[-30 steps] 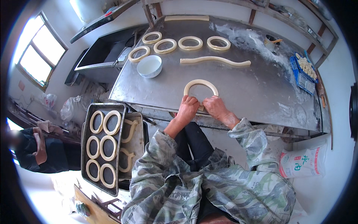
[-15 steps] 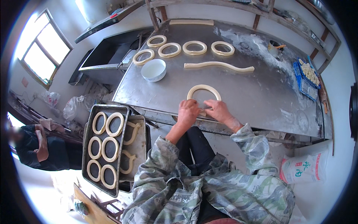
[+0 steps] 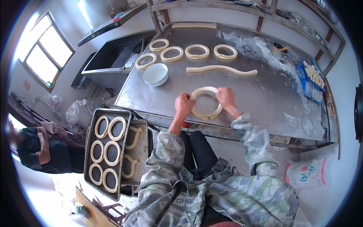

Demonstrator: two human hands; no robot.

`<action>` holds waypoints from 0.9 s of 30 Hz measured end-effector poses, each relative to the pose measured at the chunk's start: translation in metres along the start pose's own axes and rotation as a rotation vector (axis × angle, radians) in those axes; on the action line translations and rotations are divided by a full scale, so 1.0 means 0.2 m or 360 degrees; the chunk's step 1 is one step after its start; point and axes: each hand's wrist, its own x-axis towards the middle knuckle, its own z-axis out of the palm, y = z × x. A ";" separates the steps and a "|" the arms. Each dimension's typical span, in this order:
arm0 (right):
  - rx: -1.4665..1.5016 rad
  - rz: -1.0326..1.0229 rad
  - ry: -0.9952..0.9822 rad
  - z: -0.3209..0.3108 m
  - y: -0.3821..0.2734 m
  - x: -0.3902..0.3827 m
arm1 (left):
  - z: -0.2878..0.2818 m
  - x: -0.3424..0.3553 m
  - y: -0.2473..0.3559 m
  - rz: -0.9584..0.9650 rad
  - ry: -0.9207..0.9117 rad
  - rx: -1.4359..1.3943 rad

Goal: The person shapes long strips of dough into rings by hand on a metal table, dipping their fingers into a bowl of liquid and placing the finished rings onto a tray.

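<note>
bare steel table [image 3: 264,98] open right of both hands; long pale dough rope [image 3: 221,69] and white round bowl [image 3: 155,74] block ahead.

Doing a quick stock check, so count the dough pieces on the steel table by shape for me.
Finished dough rings: 5
Ring held in both hands: 1
Long dough rope: 1
Flat dough strip at far edge: 1
Total: 8

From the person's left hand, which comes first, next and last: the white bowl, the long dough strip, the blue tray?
Measured from the left hand:
1. White bowl, just up and left.
2. Long dough strip, farther up, to the right.
3. Blue tray, far right table edge.
</note>
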 end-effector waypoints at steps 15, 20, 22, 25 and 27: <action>0.0221 -0.0613 0.0098 -0.23 0.09 -0.38 | -0.06 -0.05 -0.28 0.1206 -0.0069 0.0367; 0.0255 -0.0420 0.0311 -0.08 -0.09 -0.07 | 0.00 0.18 -0.08 0.0775 -0.0018 0.0315; 0.0144 -0.0338 0.0191 0.04 -0.13 0.02 | 0.09 0.28 -0.09 0.0706 -0.0023 0.0417; 0.0106 -0.0546 0.0346 0.19 -0.09 0.05 | 0.16 0.30 -0.05 0.0601 -0.0080 0.0545; 0.0244 -0.0507 0.0250 0.20 -0.09 0.06 | 0.17 0.31 -0.06 0.0595 -0.0030 0.0486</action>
